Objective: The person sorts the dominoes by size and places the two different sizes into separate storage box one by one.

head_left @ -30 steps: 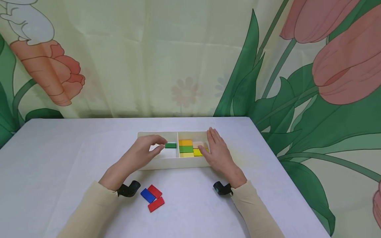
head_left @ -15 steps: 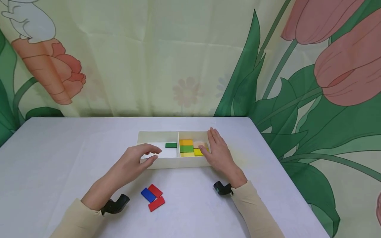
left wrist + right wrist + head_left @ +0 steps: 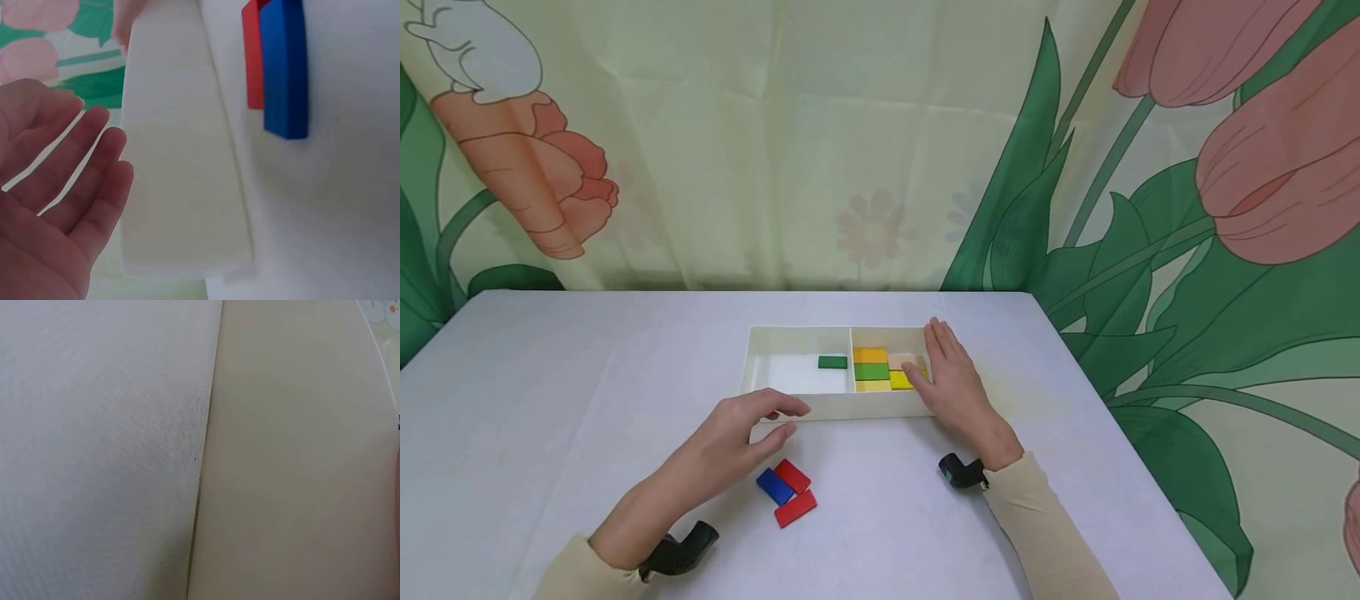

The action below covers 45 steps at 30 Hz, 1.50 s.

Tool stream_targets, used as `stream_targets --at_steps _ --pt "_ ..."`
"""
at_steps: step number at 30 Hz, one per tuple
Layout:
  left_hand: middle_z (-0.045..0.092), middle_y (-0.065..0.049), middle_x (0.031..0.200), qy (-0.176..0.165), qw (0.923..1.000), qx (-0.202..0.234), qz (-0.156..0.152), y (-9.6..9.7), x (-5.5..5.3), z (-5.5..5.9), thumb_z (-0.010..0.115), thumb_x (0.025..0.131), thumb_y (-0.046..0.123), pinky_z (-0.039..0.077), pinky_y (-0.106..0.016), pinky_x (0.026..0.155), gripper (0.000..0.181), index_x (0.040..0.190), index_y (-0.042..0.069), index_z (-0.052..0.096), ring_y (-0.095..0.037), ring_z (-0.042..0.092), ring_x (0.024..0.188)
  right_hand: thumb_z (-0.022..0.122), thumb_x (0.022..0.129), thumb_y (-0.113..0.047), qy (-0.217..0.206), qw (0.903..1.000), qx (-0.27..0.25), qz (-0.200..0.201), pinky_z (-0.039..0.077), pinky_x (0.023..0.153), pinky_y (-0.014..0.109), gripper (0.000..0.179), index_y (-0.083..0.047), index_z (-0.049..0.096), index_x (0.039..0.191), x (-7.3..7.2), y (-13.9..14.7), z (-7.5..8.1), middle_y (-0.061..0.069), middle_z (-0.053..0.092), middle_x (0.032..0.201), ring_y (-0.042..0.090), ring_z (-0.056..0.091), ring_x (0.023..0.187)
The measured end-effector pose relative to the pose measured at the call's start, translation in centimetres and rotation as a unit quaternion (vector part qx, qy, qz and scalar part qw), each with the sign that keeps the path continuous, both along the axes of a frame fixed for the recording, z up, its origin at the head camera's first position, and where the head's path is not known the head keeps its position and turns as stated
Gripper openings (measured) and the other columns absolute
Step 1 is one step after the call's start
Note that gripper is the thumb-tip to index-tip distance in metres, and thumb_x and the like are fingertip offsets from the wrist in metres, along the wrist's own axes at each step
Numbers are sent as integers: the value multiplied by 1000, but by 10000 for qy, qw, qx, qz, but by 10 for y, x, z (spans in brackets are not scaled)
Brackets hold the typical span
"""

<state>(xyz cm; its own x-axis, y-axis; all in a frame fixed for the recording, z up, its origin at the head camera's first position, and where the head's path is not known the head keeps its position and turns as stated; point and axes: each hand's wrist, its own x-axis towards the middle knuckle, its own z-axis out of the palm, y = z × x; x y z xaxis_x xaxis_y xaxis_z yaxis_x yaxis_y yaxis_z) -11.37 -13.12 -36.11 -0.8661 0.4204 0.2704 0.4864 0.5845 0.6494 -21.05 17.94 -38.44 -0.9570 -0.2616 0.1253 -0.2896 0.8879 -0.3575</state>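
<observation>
A white divided box (image 3: 835, 407) stands on the table. Its left compartment holds one dark green block (image 3: 832, 362). In the right compartment lie an orange block (image 3: 870, 356), a light green block (image 3: 871, 372), a yellow block (image 3: 900, 381) and paler ones. My left hand (image 3: 733, 437) hovers at the box's near wall, fingers relaxed and holding nothing; the left wrist view shows its palm beside that wall. My right hand (image 3: 955, 383) rests along the box's right end, fingers straight, thumb over the rim. In the right wrist view only the box wall (image 3: 300, 450) and cloth show clearly.
In front of the box, a blue block (image 3: 774, 487) lies against two red blocks (image 3: 795, 508) on the white tablecloth (image 3: 880, 517). A printed curtain (image 3: 737, 167) hangs behind the table.
My left hand has drawn back from beside the dark green block, out over the near wall and toward the loose blocks. My right hand stays at the box's end.
</observation>
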Motion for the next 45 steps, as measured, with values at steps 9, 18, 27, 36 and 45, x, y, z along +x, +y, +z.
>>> stream_targets --at_steps 9,18,27,36,45 --pt "67 -1 114 -775 9947 -173 -659 2 9 -15 76 86 17 60 -29 82 32 116 14 67 -22 63 102 44 101 -48 -28 9999 -68 72 15 126 50 80 0 15 157 -1 -3 1 14 10 167 32 9 155" --pt "59 3 120 -1515 9827 -880 -608 6 13 -22 85 74 41 56 -23 75 50 117 24 66 -17 53 109 44 101 -49 -74 9999 -73 78 15 126 49 80 1 15 157 -2 -6 3 14 10 167 31 9 156" --pt "57 6 117 -1168 9833 -1275 -569 7 13 -27 87 73 34 57 -21 77 44 112 25 68 -14 51 109 44 100 -49 -68 10000 -7 13 16 126 49 80 1 15 157 -2 -6 6 14 11 167 32 9 155" --pt "59 5 105 -501 9887 -1399 -175 8 13 -27 85 78 27 57 -25 77 34 108 20 69 -11 51 98 44 101 -49 -31 10000 13 18 15 126 49 81 1 15 157 -3 -4 3 15 10 167 32 9 155" --pt "64 2 101 -37 9945 -1002 -309 6 7 -32 75 84 1 59 -26 81 26 107 11 68 -12 60 92 44 101 -49 -82 10000 -19 -22 15 126 48 80 1 15 157 -2 -1 2 15 11 167 32 9 155"
